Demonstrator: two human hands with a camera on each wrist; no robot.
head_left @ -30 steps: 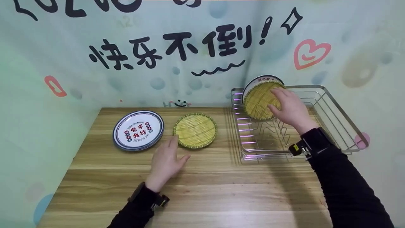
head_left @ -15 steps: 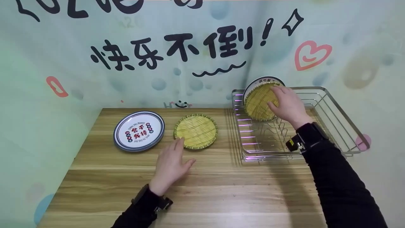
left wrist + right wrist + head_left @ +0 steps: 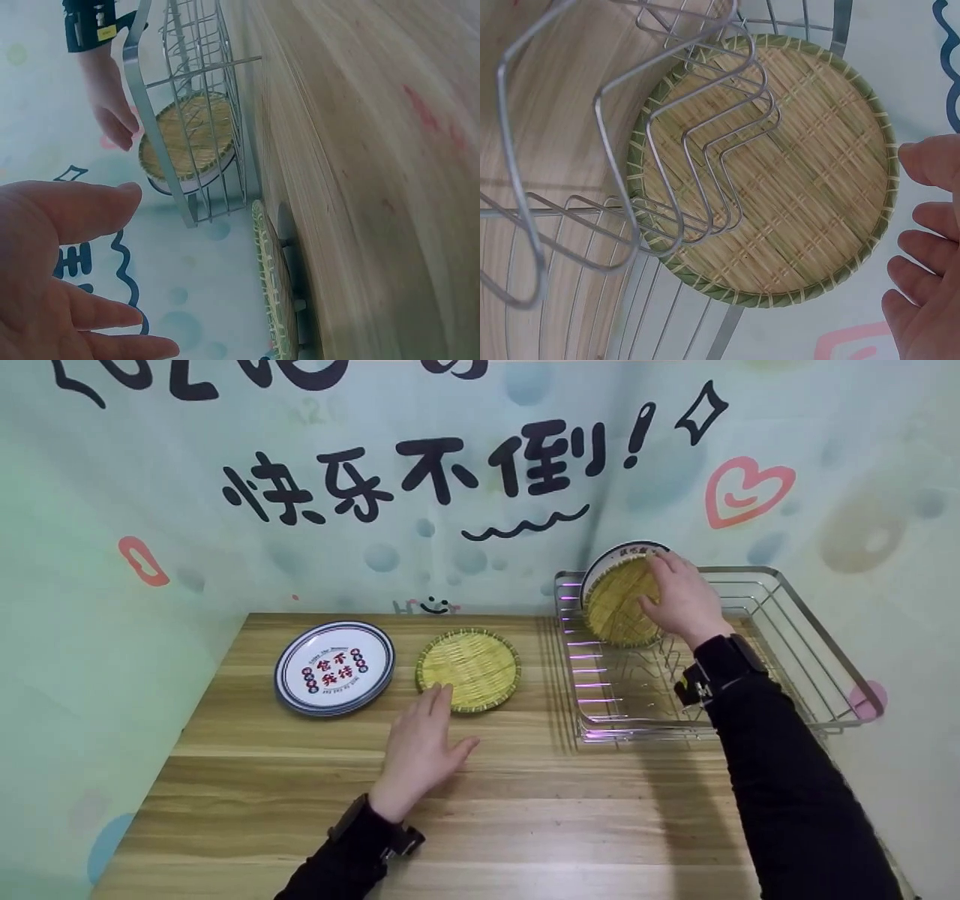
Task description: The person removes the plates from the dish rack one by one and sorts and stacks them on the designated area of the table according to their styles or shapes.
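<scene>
The right hand [image 3: 679, 596] rests with relaxed, nearly straight fingers against the round woven bamboo tray with a green rim [image 3: 619, 601] that stands on edge in the silver wire dish rack [image 3: 817, 637] at the far right of the wooden bench [image 3: 525, 810]; its grip is released, the fingertips only touching the tray's upper right edge, probably to steady it upright between the rack's bent wire dividers. Just behind that tray a white plate with a dark rim [image 3: 626, 549] leans in the same rack. The left hand [image 3: 424, 746] lies open and flat on the bench, holding nothing, its fingertips just at the near rim of a 2nd woven bamboo tray [image 3: 469, 669], which lies flat. Beside that tray, to its left, sits a small stack of white plates with blue rims and red characters [image 3: 334, 667]. The right wrist view shows what the head view cannot: the wire dividers [image 3: 705, 150] crossing in front of the standing tray's weave, and the fingers [image 3: 922, 255] apart from its rim there. The left wrist view shows the flat tray edge-on [image 3: 268, 292] and the left palm [image 3: 52, 270] unclenched.
</scene>
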